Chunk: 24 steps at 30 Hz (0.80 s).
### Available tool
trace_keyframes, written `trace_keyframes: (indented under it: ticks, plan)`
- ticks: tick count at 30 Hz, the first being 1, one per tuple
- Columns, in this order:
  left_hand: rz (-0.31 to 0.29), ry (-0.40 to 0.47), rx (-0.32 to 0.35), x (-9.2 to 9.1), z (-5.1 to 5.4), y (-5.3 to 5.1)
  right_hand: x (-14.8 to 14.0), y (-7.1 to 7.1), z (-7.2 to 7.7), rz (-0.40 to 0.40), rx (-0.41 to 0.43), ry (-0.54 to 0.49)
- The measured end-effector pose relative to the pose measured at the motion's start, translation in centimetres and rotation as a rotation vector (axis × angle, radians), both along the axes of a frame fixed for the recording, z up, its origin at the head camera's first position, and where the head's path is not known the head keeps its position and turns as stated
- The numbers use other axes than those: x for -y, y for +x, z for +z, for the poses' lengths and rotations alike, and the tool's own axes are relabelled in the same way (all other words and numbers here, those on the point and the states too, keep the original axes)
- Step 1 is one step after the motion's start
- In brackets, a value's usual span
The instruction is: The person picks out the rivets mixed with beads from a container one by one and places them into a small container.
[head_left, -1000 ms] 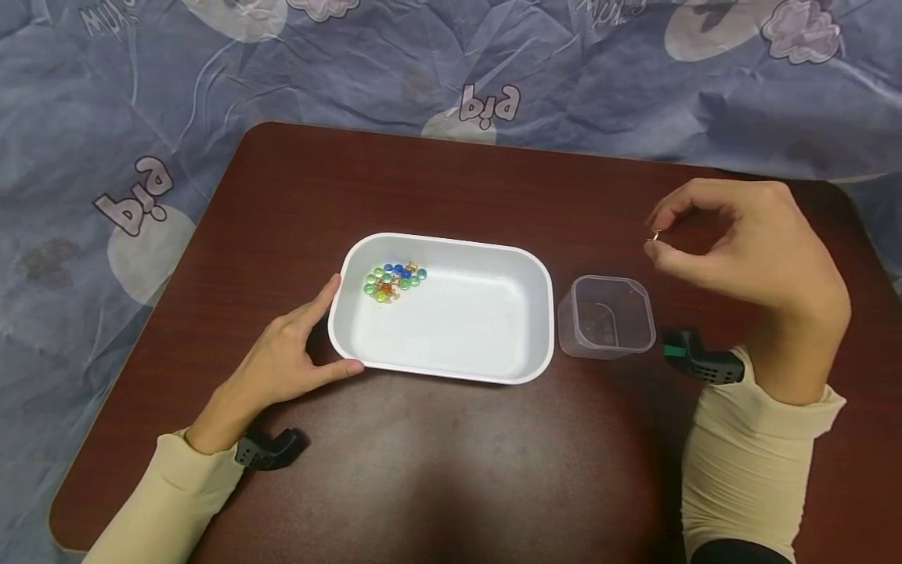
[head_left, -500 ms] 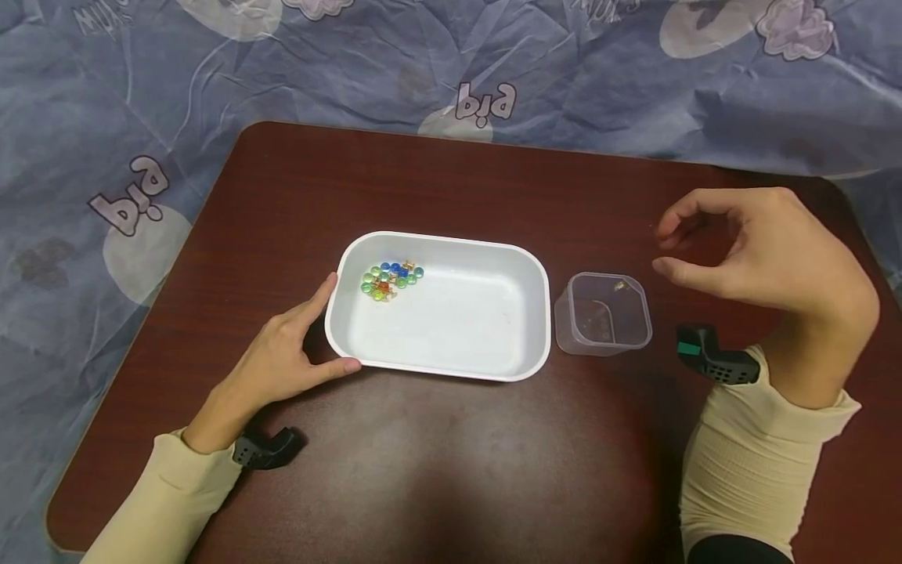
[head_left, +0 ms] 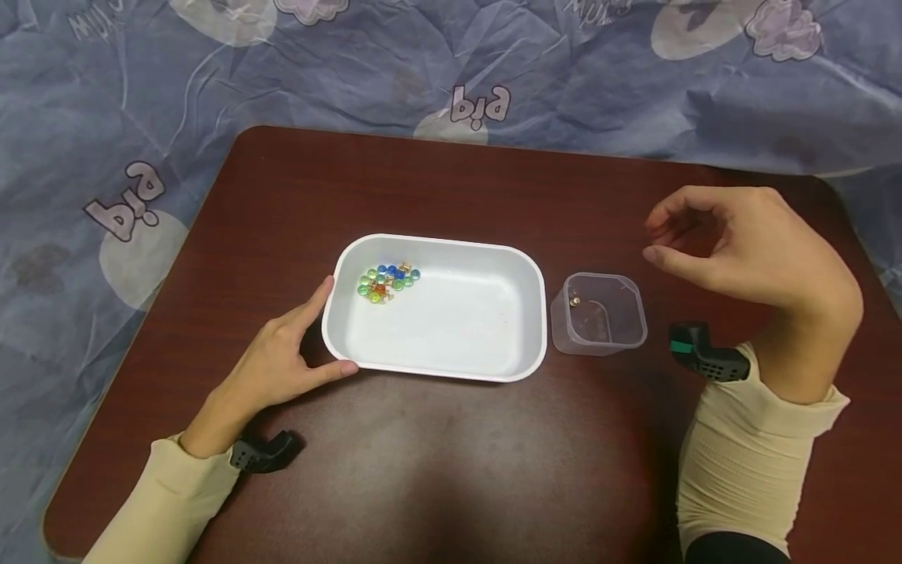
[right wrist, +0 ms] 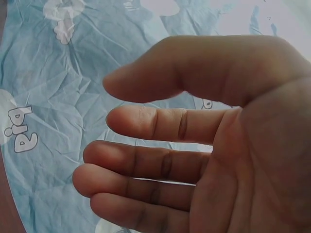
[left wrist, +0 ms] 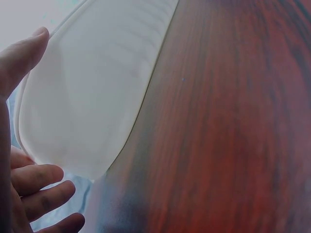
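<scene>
My left hand (head_left: pixel 282 360) rests against the left end of a white tray (head_left: pixel 458 372). Its thumb touches the near rim and the index finger the left side, both fairly straight; the left wrist view shows the other fingers loosely bent by the tray's end. Inside the tray's left part lies a cluster of green and blue glass beads (head_left: pixel 398 284) mixed with small gold pieces (head_left: pixel 387 297). My right hand (head_left: pixel 761 247) hovers right of and above a clear plastic container (head_left: pixel 599 345), thumb and fingers apart with nothing between them. One small gold piece (head_left: pixel 575 301) is in the container.
The dark brown wooden table (head_left: pixel 437 454) bears the tray, with the container close to its right end. A blue printed cloth (head_left: pixel 352 78) hangs behind the table. Black wrist devices sit at both cuffs, the right one (head_left: pixel 705 356) near the container.
The right thumb and fingers have parted and let go of the small gold piece. It has dropped into the clear container, ending near its left side. The left hand has stayed at the tray.
</scene>
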<state>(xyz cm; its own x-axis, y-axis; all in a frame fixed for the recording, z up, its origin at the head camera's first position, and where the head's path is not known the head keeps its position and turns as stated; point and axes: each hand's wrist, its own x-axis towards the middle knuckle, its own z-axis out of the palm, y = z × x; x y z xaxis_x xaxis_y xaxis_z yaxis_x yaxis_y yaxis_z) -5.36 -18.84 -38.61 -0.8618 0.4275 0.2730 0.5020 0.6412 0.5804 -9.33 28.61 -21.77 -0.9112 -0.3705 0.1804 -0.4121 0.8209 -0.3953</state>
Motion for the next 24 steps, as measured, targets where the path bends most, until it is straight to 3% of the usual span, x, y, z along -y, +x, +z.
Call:
trace_keyframes:
  ticks: [24]
  plan:
    - [-0.003,0.003,-0.004,0.0,0.0,0.0,1.2,-0.2,-0.3,0.043,-0.051,0.001]
